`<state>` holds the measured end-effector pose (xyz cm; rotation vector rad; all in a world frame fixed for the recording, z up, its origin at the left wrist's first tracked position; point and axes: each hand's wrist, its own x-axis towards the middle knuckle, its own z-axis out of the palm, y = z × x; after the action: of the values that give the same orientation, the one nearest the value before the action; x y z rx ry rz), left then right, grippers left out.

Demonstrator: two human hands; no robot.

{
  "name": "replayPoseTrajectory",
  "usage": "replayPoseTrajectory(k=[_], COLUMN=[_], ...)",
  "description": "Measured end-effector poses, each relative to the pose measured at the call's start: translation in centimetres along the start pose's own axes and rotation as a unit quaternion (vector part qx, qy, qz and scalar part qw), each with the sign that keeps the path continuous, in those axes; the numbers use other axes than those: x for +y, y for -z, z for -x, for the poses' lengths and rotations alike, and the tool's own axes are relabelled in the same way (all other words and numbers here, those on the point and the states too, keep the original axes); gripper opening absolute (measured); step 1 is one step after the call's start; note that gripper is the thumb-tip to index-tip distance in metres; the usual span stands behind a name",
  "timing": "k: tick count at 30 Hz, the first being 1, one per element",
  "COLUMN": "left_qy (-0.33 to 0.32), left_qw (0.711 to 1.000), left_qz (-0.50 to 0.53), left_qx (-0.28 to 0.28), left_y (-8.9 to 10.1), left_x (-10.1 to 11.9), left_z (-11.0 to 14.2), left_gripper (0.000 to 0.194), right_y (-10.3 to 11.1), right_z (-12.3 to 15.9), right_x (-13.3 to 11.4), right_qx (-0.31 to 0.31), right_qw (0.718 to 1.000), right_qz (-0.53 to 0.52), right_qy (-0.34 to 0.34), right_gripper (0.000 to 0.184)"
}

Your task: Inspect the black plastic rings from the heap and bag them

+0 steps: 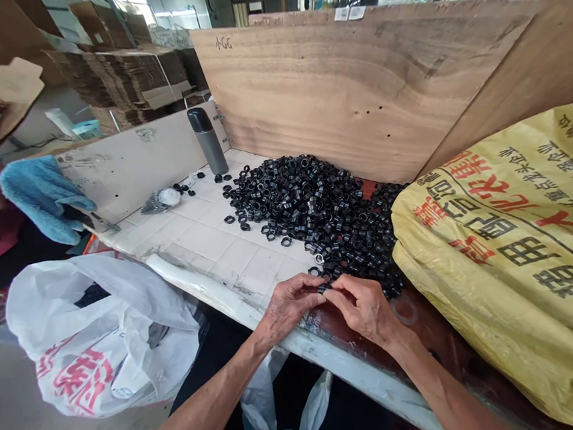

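The left hand point(290, 306) and right hand point(363, 308) pinch a black ring point(324, 288); a loose grip could drop it into the pile point(311, 216) beyond them.

Small black rings point(306, 206), heaped, some scattered

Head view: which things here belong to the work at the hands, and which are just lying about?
Part of the work: left hand and right hand, fingers pinching a small black ring; heap of black rings.

Lying about: grey flask; blue cloth; white plastic bag; yellow printed sack.
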<state>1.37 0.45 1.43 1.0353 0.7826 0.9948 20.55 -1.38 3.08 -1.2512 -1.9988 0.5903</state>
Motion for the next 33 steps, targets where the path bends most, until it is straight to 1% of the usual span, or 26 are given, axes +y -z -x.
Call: replayPoseTrajectory(k=[6,8,10,13,16,20,22,24,27,28,29,31,33], left_qy=[0.008,0.008,0.011,0.004,-0.004,0.006,0.006,0.008,0.015,0.017,0.017,0.020,0.034], left_qw=[0.999,0.999,1.000,1.000,0.999,0.999,0.999,0.998,0.999,0.999,0.999,0.999,0.999], left_qz=[0.030,0.031,0.023,-0.009,-0.029,-0.037,-0.049,-0.054,-0.048,-0.044,-0.039,-0.023,0.003], left_qx=[-0.012,-0.011,-0.011,-0.014,-0.017,-0.003,0.003,0.009,0.009,0.002,-0.006,-0.019,-0.016], left_y=[0.2,0.2,0.3,0.3,0.3,0.1,0.1,0.0,0.0,0.0,0.0,0.1,0.2], left_x=[-0.2,-0.2,-0.1,0.0,0.2,0.5,0.6,0.7,0.9,0.9,0.9,0.8,0.6], left_z=[0.0,-0.1,-0.1,-0.1,0.0,0.0,0.0,0.0,0.1,0.1,0.1,0.2,0.2], left_gripper=[0.028,0.029,0.028,0.027,0.027,0.026,0.027,0.027,0.027,0.026,0.026,0.026,0.028], right_y=[0.2,0.2,0.2,0.3,0.3,0.4,0.4,0.4,-0.1,-0.3,-0.5,-0.8,-0.9], right_z=[-0.1,-0.2,-0.1,-0.1,0.0,0.0,0.0,0.0,-0.1,-0.1,-0.1,-0.1,-0.1], right_x=[-0.1,-0.1,-0.1,-0.1,-0.1,-0.2,-0.3,-0.4,-0.3,-0.2,-0.1,0.0,0.0], right_qx=[-0.017,-0.010,-0.007,-0.009,-0.005,-0.021,-0.025,-0.022,-0.015,-0.012,-0.007,0.010,0.025], right_qw=[1.000,1.000,1.000,1.000,1.000,1.000,1.000,1.000,0.999,0.999,1.000,1.000,0.998], right_qz=[-0.009,-0.001,-0.006,-0.014,-0.015,-0.010,-0.001,-0.005,-0.021,-0.022,-0.020,-0.020,-0.037], right_qy=[0.011,0.002,0.000,0.013,-0.002,0.013,0.001,-0.008,0.020,0.022,0.016,-0.018,-0.040], right_gripper=[0.010,0.015,0.011,0.011,0.011,0.011,0.014,0.012,0.016,0.013,0.013,0.021,0.016])
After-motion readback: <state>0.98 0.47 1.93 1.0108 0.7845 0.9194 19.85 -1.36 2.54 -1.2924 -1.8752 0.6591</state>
